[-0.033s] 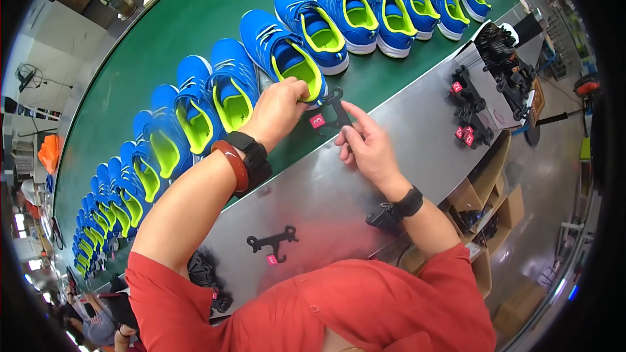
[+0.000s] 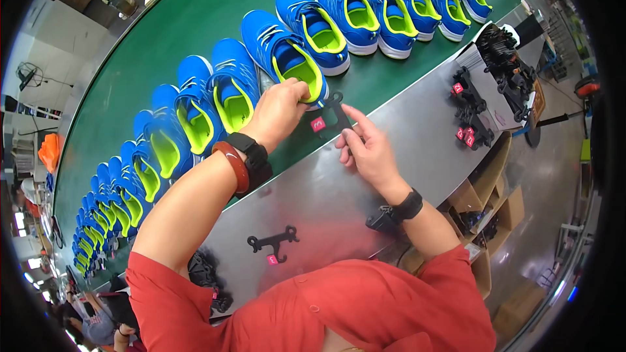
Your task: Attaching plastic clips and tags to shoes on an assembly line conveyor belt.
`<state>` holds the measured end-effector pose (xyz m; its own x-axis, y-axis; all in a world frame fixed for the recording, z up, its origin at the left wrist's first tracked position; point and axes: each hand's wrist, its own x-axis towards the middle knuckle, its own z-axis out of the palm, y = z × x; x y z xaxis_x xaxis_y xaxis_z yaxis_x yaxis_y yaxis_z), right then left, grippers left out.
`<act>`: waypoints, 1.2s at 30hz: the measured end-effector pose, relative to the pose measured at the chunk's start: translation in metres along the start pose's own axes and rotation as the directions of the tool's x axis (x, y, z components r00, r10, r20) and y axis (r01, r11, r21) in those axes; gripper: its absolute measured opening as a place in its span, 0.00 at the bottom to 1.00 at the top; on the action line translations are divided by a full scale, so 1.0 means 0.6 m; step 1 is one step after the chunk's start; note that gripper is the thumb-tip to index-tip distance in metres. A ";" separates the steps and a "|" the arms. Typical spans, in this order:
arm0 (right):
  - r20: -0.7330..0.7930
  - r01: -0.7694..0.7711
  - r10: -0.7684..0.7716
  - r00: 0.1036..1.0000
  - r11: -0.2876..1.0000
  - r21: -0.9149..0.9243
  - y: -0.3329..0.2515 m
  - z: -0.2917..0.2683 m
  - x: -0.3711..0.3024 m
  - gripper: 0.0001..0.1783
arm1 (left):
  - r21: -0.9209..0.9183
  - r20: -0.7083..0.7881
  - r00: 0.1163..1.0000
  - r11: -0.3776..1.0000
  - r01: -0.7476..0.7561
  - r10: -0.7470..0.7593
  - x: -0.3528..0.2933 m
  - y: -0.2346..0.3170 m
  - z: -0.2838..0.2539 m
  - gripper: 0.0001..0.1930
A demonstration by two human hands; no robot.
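Observation:
My left hand [image 2: 282, 109] is closed at the heel collar of a blue sneaker [image 2: 268, 36] with a lime-green lining; its fingertips are partly hidden at the shoe's opening. Just right of that heel, my right hand [image 2: 370, 156] pinches a black plastic shoe hanger [image 2: 339, 115] between thumb and fingers. The hanger carries a pink size tag [image 2: 317, 124] and its upper end lies close to the heel; I cannot tell whether they touch. Another black shoe hanger [image 2: 274, 241] with a pink tag lies on the metal ledge below my hands.
Matching blue sneakers [image 2: 326, 32] line the green conveyor belt [image 2: 189, 23] on both sides of my hands. Black hangers pile at the right end of the metal ledge [image 2: 417, 127] and by my left elbow. Cardboard boxes [image 2: 505, 212] stand below right. People are at lower left.

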<state>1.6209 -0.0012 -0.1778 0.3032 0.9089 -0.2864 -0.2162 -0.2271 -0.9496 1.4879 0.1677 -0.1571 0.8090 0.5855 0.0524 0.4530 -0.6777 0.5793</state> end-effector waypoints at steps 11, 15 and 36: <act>0.329 -0.285 0.265 0.907 0.958 0.014 -0.040 -0.050 0.082 0.15 | 0.156 0.004 0.997 0.985 0.072 -0.074 -0.002 0.012 -0.025 0.08; 0.369 -0.249 0.168 0.914 0.951 0.183 -0.048 -0.027 0.108 0.11 | 0.239 0.147 0.985 0.963 -0.120 0.087 -0.010 0.026 -0.039 0.26; 0.794 0.798 -0.173 0.583 -0.063 -0.600 -0.139 -0.059 0.293 0.15 | -0.032 0.198 0.940 0.957 0.290 -0.278 -0.022 0.001 -0.024 0.17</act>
<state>1.7250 0.1652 -0.1535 -0.5224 0.8470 0.0983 0.8122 0.5293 -0.2453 1.4721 0.1661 -0.1456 0.7087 0.6506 -0.2728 0.6557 -0.4646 0.5951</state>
